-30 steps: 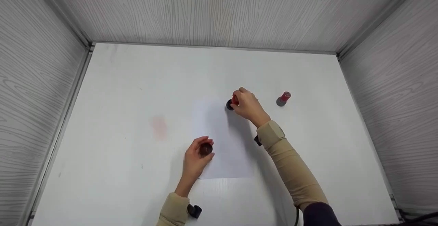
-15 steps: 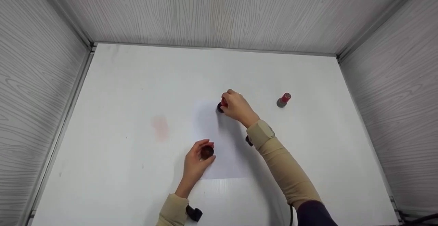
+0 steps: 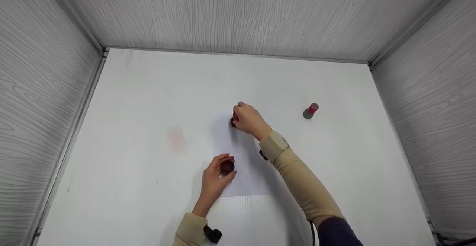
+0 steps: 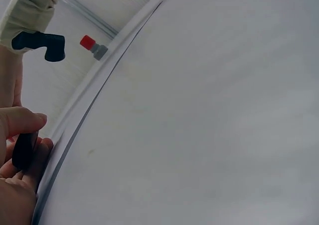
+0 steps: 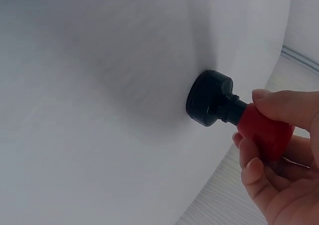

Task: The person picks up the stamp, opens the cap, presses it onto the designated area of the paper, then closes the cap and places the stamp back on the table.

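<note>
A stamp (image 5: 209, 98) with a red handle and a round black base is in my right hand (image 3: 251, 121); thumb and fingers grip the handle. Its base faces the far part of a white sheet of paper (image 3: 247, 181); whether it touches, I cannot tell. My left hand (image 3: 212, 182) holds a small round dark cap (image 3: 227, 167) between thumb and fingers over the paper's near left edge. In the left wrist view the same cap (image 4: 24, 153) looks black and thin, partly hidden by the fingers.
A second stamp (image 3: 311, 111), with red handle and grey lower part, stands on the white table (image 3: 353, 156) to the right. A faint pink smudge (image 3: 176, 139) marks the table at left. Grey wood-patterned panels (image 3: 238, 19) enclose the back and sides.
My right hand has moved left and slightly nearer with the stamp, from the paper's far right corner to over its far part. The left hand keeps the cap in nearly the same place.
</note>
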`<state>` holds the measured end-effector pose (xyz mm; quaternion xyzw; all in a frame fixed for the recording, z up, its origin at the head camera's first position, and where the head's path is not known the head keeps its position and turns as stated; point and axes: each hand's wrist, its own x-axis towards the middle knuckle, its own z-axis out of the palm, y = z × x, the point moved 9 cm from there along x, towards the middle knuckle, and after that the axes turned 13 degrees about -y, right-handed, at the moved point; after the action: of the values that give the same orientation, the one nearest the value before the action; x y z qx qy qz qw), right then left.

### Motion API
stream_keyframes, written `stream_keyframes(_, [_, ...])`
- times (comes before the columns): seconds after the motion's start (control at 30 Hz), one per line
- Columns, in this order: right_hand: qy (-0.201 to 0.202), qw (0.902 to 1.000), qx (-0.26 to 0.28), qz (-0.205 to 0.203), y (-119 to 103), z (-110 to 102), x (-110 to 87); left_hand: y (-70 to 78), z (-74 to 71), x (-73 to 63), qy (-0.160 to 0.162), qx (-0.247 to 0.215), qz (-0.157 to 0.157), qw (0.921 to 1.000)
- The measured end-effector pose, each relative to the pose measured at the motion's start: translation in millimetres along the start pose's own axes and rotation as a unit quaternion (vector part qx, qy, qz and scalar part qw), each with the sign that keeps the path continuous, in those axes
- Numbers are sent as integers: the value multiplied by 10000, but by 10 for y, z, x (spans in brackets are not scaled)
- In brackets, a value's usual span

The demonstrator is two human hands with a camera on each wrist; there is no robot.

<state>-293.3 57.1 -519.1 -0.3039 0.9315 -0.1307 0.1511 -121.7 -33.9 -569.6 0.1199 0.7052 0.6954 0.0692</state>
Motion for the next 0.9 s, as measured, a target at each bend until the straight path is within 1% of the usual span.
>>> stream_keyframes(0.27, [-12, 9999, -114, 45, -26, 4, 20, 8, 8, -17, -48, 155, -16, 9999])
stream_keyframes(0.47, [-272, 9995, 44, 164, -6, 6, 21, 0, -5, -29, -45, 88, 28, 9999])
stream_keyframes(0.57, [-287, 9991, 154, 268, -13, -55, -13, -10, -9, -40, -54, 69, 11, 10000])
stream_keyframes(0.7, [-3, 9993, 190, 312, -70, -235, -65, -21, -21, -42, -54, 30, 76, 10000])
stream_keyframes(0.77, [57, 9994, 187, 284, -110, -303, -69, -25, -33, -36, -33, -59, 151, 9999])
stream_keyframes(0.83, [-20, 9996, 126, 268, -144, -322, -59, -30, -43, -32, -9, -139, 189, 9997])
stream_keyframes(0.9, [-195, 9993, 66, 302, -157, -295, -40, -37, -43, -30, -2, -178, 205, 9996])
